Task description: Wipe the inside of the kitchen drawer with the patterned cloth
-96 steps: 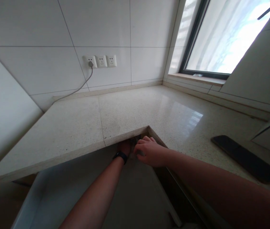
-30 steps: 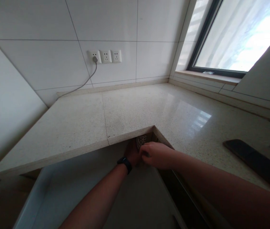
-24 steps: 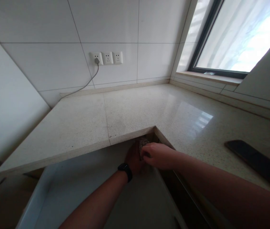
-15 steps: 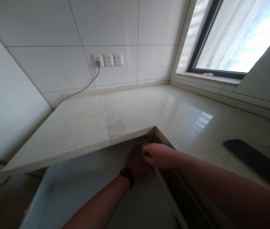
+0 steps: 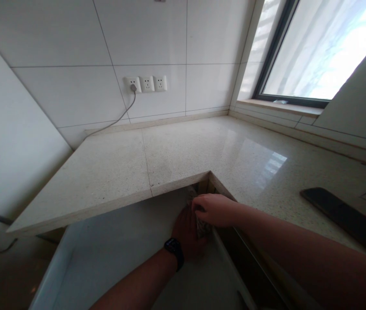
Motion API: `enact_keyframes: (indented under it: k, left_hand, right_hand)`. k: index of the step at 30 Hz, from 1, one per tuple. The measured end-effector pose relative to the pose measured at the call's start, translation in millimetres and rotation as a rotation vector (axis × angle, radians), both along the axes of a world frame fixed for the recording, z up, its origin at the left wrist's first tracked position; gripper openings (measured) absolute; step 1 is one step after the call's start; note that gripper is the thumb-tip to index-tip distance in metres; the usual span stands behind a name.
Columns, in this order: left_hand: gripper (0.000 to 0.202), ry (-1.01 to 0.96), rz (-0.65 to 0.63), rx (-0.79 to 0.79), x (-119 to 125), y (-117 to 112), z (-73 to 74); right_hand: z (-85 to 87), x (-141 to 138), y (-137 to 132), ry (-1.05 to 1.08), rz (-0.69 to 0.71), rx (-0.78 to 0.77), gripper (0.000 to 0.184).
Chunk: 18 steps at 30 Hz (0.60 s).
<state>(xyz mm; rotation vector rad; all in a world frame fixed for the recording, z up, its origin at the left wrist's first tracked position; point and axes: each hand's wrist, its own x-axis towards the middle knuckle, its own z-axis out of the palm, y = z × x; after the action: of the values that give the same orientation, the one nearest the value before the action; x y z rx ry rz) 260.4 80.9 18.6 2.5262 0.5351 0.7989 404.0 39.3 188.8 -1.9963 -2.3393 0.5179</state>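
Grips a patterned cloth in the drawer corner with curled right hand, left hand alongside, fingers hidden.

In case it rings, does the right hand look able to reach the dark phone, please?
Probably yes: the phone lies uncovered on the counter nearby, though the right hand grips a patterned item.

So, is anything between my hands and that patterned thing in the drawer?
Nothing visible. The left hand and right hand are both on the patterned thing, just below the countertop edge.
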Motion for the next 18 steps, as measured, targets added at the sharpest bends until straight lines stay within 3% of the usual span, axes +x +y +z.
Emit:
enact_keyframes:
  k: [5,8,13,18]
  left_hand:
    - [0.079,-0.002,-0.025,0.025,-9.3,-18.7,2.0]
    - [0.082,0.023,-0.037,0.068,-17.9,-35.6,-7.0]
    - [0.090,0.041,-0.067,0.295,-35.6,-70.5,-25.4]
    - [0.087,0.024,-0.258,0.530,-50.1,-78.6,-14.0]
  right_hand:
    - [1.0,0.6,0.7,0.003,-0.069,0.040,0.025]
    - [0.2,1.0,0.8,0.009,-0.102,0.052,0.024]
    - [-3.5,2.3,0.3,0.004,-0.115,0.050,0.024]
    - [-4.8,2.3,-0.1,-0.011,-0.104,0.020,0.027]
